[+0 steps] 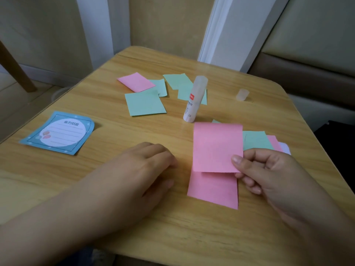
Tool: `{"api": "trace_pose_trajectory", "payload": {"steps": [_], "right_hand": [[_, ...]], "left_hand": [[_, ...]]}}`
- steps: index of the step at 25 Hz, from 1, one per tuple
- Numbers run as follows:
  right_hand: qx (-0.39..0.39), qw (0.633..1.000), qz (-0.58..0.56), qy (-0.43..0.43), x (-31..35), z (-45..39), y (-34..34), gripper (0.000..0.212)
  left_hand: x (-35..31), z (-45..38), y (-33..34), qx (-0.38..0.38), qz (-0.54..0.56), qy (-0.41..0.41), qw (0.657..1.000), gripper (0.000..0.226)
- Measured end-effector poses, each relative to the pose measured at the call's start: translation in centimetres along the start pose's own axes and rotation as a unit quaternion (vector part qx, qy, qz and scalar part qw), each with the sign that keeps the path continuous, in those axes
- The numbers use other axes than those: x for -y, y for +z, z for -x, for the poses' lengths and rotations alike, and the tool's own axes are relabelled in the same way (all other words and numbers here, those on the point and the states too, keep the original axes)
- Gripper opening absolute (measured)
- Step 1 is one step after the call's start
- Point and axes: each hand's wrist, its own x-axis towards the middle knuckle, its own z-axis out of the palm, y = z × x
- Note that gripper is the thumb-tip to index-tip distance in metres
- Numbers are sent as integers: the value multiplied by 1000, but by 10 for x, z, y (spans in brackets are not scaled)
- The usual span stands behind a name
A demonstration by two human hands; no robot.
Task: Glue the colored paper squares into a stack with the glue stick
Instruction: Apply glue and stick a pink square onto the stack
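Placement was the step in hand: the right hand (269, 169) pinched a pink square (217, 146) by its near right corner, thumb on top, and held it raised over a second pink square (213, 191) that lay flat on the worktop (211, 233). The two overlapped, the held one offset toward 12 o'clock. The left hand (146, 164) rested on the worktop at 9 o'clock from the pair, fingers loosely curled and holding nothing. At 12 o'clock from the held square the glue stick (195, 99) stood upright and uncapped; its cap (242, 94) sat well apart at 2 o'clock. A fanned pile of green and pink squares (257, 141) lay just behind the right hand, and loose squares (145, 102) were scattered at 11 o'clock. Whether glue was on either pink face could not be told. Next, as I judged it, the held square needed drawing toward 6 o'clock until edges matched, then lowering and pressing flat.
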Motion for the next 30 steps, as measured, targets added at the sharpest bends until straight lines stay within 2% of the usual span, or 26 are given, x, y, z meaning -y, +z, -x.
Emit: {"api": "trace_pose_trajectory", "payload": {"steps": [2,6,9,16,22,26,30], "right_hand": [[-7,1000,-7,-11,0,3,-1,15],[-69,997,-3,-38,-9,18,-14,18],[-86,995,-6,-40,-15,28,-16,37],[-34,997,-47,-52,1,5,17,16],[-19,998,-17,-65,11,-6,16,16],[-11,999,-26,-24,3,7,10,20],[7,1000,1,-28,-4,5,11,21]], "left_hand": [[1,1,2,6,-16,26,1000,34],[3,5,8,14,-43,68,997,40],[3,4,11,14,-34,84,996,41],[2,2,14,-9,-65,78,995,42],[8,3,12,-16,-84,40,996,46],[12,4,8,-7,-57,47,997,49],[13,5,9,-5,-47,47,998,52]]}}
